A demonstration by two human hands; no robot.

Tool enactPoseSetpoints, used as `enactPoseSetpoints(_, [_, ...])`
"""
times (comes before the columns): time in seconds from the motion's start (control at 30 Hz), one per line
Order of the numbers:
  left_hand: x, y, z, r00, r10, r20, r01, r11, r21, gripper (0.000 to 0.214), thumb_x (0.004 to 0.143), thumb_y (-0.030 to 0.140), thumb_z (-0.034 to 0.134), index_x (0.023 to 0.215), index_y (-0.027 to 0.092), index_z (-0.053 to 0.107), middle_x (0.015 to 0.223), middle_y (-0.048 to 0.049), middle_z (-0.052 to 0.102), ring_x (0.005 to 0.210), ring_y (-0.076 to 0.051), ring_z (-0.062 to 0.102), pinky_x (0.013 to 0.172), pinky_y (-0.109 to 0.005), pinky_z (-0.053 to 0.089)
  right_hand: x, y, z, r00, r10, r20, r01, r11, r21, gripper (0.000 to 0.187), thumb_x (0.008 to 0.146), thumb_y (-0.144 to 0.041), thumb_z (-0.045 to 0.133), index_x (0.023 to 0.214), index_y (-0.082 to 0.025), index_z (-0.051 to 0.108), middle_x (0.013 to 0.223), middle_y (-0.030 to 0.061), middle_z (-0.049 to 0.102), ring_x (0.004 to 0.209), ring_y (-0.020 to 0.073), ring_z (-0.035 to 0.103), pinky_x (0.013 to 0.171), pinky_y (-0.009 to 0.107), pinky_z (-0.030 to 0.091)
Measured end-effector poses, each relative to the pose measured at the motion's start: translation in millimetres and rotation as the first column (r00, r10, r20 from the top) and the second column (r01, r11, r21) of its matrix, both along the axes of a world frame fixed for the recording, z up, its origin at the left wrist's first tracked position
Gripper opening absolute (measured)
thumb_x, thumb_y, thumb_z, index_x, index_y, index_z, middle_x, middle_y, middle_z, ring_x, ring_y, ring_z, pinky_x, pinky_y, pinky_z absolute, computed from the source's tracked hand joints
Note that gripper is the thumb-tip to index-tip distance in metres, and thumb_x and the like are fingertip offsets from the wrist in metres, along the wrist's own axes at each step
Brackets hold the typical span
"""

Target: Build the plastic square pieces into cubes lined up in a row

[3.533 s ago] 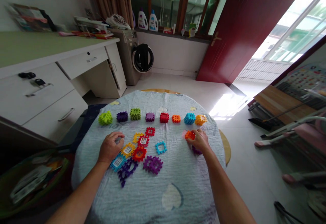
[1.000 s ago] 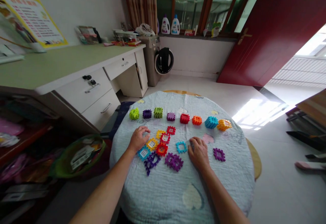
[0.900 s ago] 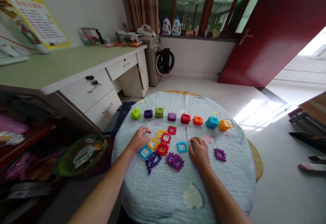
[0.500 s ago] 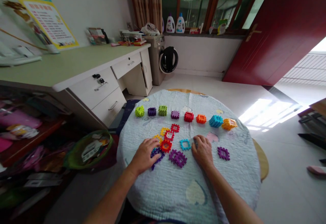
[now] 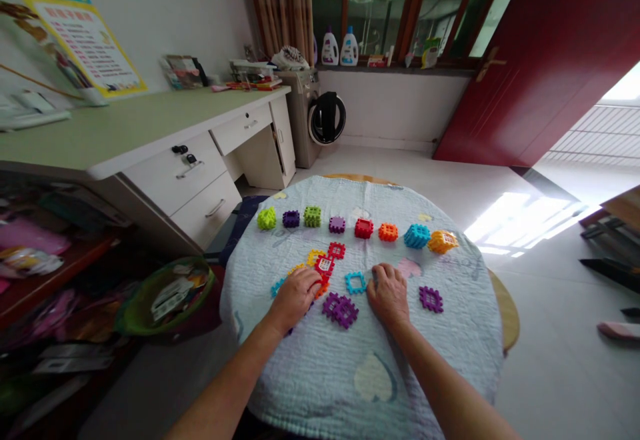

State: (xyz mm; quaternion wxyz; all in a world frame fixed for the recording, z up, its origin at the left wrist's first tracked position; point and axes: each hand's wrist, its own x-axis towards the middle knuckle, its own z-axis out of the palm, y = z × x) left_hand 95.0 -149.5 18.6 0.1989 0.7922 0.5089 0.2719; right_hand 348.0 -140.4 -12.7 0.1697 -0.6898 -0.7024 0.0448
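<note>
My left hand (image 5: 297,295) is palm down over the left pieces, its fingertips closed on a red square interlocking tile (image 5: 325,280). Orange shows just under that tile, and the hand hides part of both. Beyond it lie another red tile with a printed white centre (image 5: 325,265), a red window tile (image 5: 337,250) and a yellow tile (image 5: 315,256). My right hand (image 5: 390,291) rests on the cloth, fingers stretched forward and somewhat bent, with nothing seen in it. Beside its fingers lies a light-blue square frame (image 5: 355,273). Purple tiles (image 5: 341,310) lie between the hands.
A row of coloured tile stacks runs across the far side, from lime green (image 5: 267,218) to yellow-orange (image 5: 443,241). One purple tile (image 5: 431,299) lies right of my right hand. The round table wears a pale blue cloth (image 5: 300,387). A green basket (image 5: 167,293) stands left.
My left hand has shifted from the dark-blue and yellow pieces onto the red tile, now partly covering it. My right hand stays in place on the cloth. The view has moved slightly.
</note>
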Motion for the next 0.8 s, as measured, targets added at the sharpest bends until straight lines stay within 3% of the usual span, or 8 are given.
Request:
enactPoseSetpoints(0.13, [-13.4,12.2,9.2,0.956,0.252,0.149,-0.243,0.967,-0.081,0.031,0.093,0.039,0.041,0.098,0.021,0.066,0.089,-0.0047,0.070,0.087,-0.020,0.064,0.082,-0.034,0.051,0.0,0.2,0.0,1.000,-0.003,0.006,0.003,1.000,-0.006,0.023,0.087,-0.024,0.050,0.108,-0.022,0.059,0.119,0.0088,0.059,0.108,0.0245,0.048,0.092,0.035,0.033])
enactPoseSetpoints(0.27, [-44.2,41.2,-3.9,0.888,0.427,0.171,-0.396,0.899,-0.185,0.036,0.091,0.037,0.039,0.114,0.019,0.060,0.073,0.0004,0.066,0.067,-0.017,0.064,0.068,-0.031,0.051,-0.3,0.0,0.4,1.000,-0.001,0.001,0.001,1.000,-0.001,0.022,0.086,-0.024,0.050,0.107,-0.022,0.059,0.118,0.0091,0.059,0.108,0.0246,0.048,0.091,0.035,0.033])
enactPoseSetpoints(0.33, [-59.7,58.3,-16.0,0.898,0.411,0.160,-0.386,0.908,-0.165,0.034,0.088,0.034,0.040,0.107,0.018,0.063,0.077,-0.0014,0.068,0.071,-0.017,0.065,0.072,-0.032,0.053,-0.6,-0.1,0.2,1.000,0.000,0.001,0.000,1.000,-0.001,0.022,0.087,-0.024,0.049,0.106,-0.022,0.059,0.117,0.0093,0.059,0.108,0.0247,0.049,0.091,0.035,0.033])
enactPoseSetpoints(0.47, [-78.2,78.6,-34.3,0.881,0.452,0.138,-0.450,0.892,-0.048,0.029,0.078,0.026,0.048,0.100,0.018,0.065,0.104,-0.0087,0.067,0.102,-0.022,0.062,0.094,-0.041,0.049,-0.5,0.1,-1.7,1.000,-0.005,0.004,0.005,1.000,0.007,0.022,0.086,-0.023,0.049,0.106,-0.022,0.058,0.117,0.0091,0.059,0.109,0.0250,0.048,0.091,0.035,0.033])
enactPoseSetpoints(0.67, [-78.0,72.0,-42.9,0.896,0.442,0.049,-0.444,0.894,0.057,0.041,0.065,0.028,0.065,0.106,0.019,0.063,0.115,-0.0105,0.063,0.116,-0.029,0.055,0.106,-0.047,0.040,-0.1,-0.1,-1.4,1.000,0.003,0.007,-0.003,1.000,0.017,0.022,0.087,-0.023,0.049,0.107,-0.022,0.058,0.117,0.0085,0.059,0.108,0.0249,0.049,0.091,0.035,0.032])
enactPoseSetpoints(0.8, [-73.2,68.7,-46.1,0.902,0.431,-0.026,-0.425,0.898,0.117,0.037,0.071,0.029,0.062,0.107,0.018,0.062,0.113,-0.0108,0.064,0.110,-0.029,0.058,0.102,-0.044,0.042,-0.1,-0.4,-1.0,1.000,0.003,0.002,-0.003,1.000,0.023,0.022,0.087,-0.022,0.049,0.107,-0.022,0.059,0.116,0.0082,0.060,0.108,0.0241,0.049,0.091,0.035,0.032])
